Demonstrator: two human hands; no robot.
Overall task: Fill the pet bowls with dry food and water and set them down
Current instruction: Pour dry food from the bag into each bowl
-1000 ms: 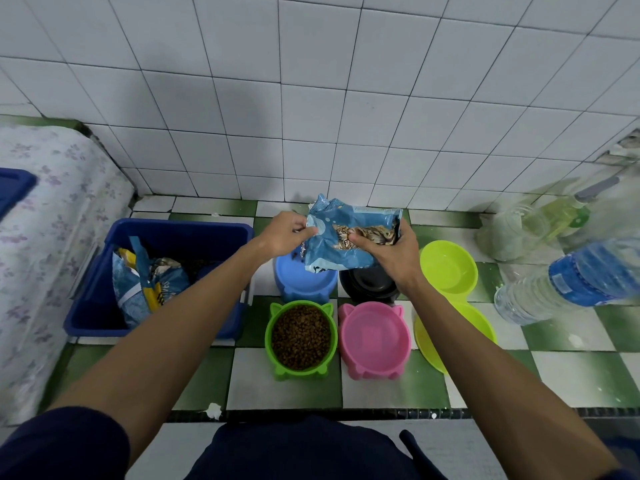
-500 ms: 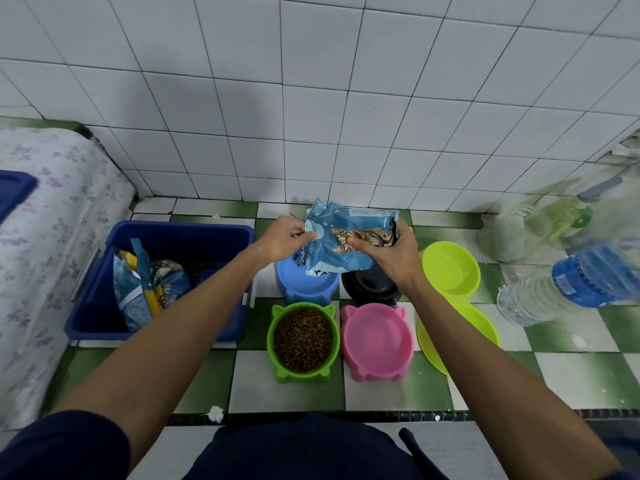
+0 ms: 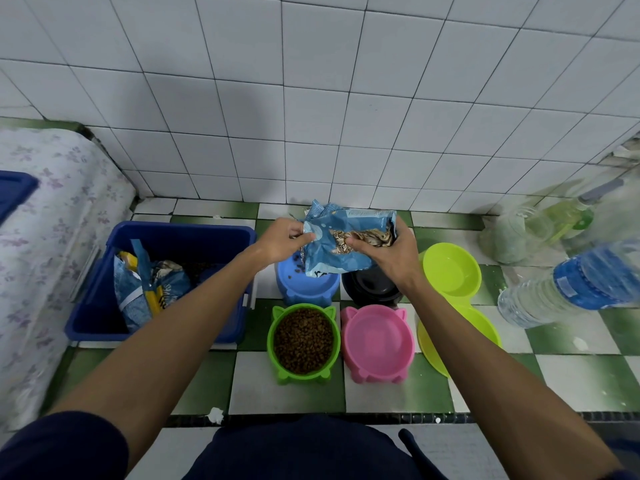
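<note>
Both hands hold a light-blue food bag [image 3: 341,247] tipped over the blue bowl [image 3: 306,289]. My left hand [image 3: 282,240] pinches its left edge and my right hand [image 3: 388,252] grips its right side. A few dark kibbles lie in the blue bowl. In front of it, the green cat-eared bowl [image 3: 304,341] is full of kibble. The pink bowl [image 3: 377,342] beside it holds nothing. A black bowl [image 3: 372,289] sits partly hidden under my right hand. A lime double bowl [image 3: 452,271] lies to the right.
A blue bin [image 3: 166,282] with more food bags stands at the left, next to a floral-covered mattress [image 3: 45,244]. Clear water bottles [image 3: 568,289] lie at the right on the green-and-white tiled floor. A white tiled wall rises behind the bowls.
The bag has shifted slightly and tilted over the blue bowl; kibbles now show in that bowl. Both hands keep their hold on the bag.
</note>
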